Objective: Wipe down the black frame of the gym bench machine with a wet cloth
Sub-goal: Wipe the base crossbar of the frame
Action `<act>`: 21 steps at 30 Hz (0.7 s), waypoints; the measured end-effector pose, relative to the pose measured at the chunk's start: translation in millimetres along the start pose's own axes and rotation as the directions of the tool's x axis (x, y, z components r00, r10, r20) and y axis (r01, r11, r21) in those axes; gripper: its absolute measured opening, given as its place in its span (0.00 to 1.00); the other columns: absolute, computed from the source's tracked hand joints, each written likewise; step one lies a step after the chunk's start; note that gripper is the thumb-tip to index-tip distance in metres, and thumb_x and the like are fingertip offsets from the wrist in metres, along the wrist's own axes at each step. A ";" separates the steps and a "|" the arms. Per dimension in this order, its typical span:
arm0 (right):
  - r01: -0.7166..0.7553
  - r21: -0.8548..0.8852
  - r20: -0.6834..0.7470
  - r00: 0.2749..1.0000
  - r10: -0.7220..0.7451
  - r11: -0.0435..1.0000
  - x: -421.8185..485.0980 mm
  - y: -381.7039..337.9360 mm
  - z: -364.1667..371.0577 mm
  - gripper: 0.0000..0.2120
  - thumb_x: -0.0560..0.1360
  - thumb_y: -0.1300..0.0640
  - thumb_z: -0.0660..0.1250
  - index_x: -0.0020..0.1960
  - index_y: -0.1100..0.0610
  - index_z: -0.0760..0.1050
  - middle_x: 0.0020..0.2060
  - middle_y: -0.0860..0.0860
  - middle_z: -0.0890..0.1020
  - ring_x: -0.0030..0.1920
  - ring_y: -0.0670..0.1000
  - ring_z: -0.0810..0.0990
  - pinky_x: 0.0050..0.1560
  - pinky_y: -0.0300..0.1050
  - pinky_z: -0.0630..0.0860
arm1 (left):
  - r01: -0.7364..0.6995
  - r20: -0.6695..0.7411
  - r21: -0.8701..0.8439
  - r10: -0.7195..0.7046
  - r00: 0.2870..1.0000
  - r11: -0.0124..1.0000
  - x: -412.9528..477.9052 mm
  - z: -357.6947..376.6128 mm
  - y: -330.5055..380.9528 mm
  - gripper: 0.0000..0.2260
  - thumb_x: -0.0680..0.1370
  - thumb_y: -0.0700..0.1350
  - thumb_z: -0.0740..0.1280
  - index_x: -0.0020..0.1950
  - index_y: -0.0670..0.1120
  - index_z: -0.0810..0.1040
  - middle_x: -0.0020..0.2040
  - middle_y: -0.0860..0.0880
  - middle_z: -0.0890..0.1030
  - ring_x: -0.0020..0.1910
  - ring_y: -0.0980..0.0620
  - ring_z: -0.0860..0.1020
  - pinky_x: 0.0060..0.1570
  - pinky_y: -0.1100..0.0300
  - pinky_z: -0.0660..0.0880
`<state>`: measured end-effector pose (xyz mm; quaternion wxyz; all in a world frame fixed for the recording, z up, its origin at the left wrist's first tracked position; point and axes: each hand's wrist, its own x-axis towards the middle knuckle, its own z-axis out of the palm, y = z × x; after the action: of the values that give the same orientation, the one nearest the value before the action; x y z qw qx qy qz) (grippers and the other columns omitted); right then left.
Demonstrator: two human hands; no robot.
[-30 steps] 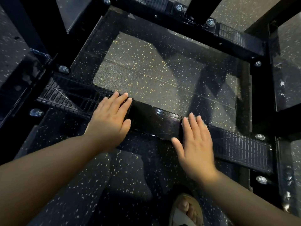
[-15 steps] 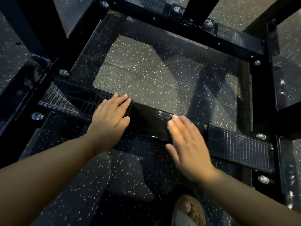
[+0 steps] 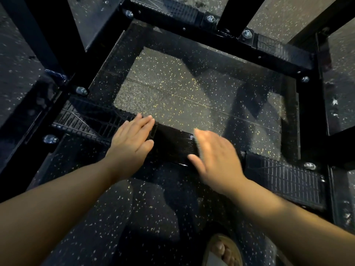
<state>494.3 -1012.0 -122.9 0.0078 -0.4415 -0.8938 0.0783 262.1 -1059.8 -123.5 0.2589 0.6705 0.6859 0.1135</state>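
Foot [image 3: 222, 251] in a tan sandal at bottom edge, on the speckled rubber floor [image 3: 107, 217]; it sits about where it did a second ago. Both bare forearms reach forward from the bottom corners. Main change: right hand [image 3: 215, 160] has slid left along the near bar [image 3: 172, 144] of the black frame, off the ribbed tread pad [image 3: 284, 181] edge it was touching a second ago and onto the glossy middle stretch, closing the gap to the left hand. Right hand is motion-blurred, palm down, fingers straight and together, thumb splayed toward the left; it holds nothing visible and no cloth shows under it, though whether the palm touches the bar cannot be told through the blur. Left hand [image 3: 132, 139] barely moved: flat, palm down, fingers extended and together, resting where the left ribbed pad [image 3: 86, 120] meets the smooth bar, gripping nothing. Bar surface between the hands looks shiny. Beyond the bar, lit floor shows through the frame's square opening. Far bar [image 3: 278, 54] crosses the top with bolts [image 3: 246, 33], uprights rising from it; right side rail [image 3: 309, 116] runs back to it. Bolts [image 3: 50, 139] also at the left joint.
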 end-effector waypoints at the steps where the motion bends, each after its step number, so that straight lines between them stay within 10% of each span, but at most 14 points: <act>1: -0.067 -0.010 0.009 0.998 0.067 0.998 -5.5 5.4 -2.6 0.31 0.77 0.40 0.53 0.70 0.61 0.69 0.61 0.56 0.78 0.60 0.59 0.76 0.61 0.52 0.71 | -0.016 0.007 0.039 0.015 1.000 0.999 -0.8 -0.3 -0.2 0.39 0.67 0.59 0.34 0.77 0.46 0.48 0.78 0.53 0.47 0.70 0.64 0.36 0.73 0.58 0.36; 21: -0.009 -0.138 -0.113 0.994 -0.007 0.990 -44.8 -23.6 20.7 0.32 0.76 0.41 0.56 0.72 0.61 0.64 0.72 0.59 0.67 0.73 0.61 0.62 0.71 0.57 0.57 | 0.045 -0.024 0.039 -0.044 0.999 0.998 -0.5 1.8 0.9 0.40 0.67 0.59 0.35 0.77 0.48 0.53 0.78 0.53 0.51 0.75 0.58 0.42 0.71 0.61 0.36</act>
<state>501.4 -1064.3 -137.4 0.0280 -0.4451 -0.8950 -0.0091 263.8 -1060.6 -124.5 0.2402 0.6588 0.7056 0.1022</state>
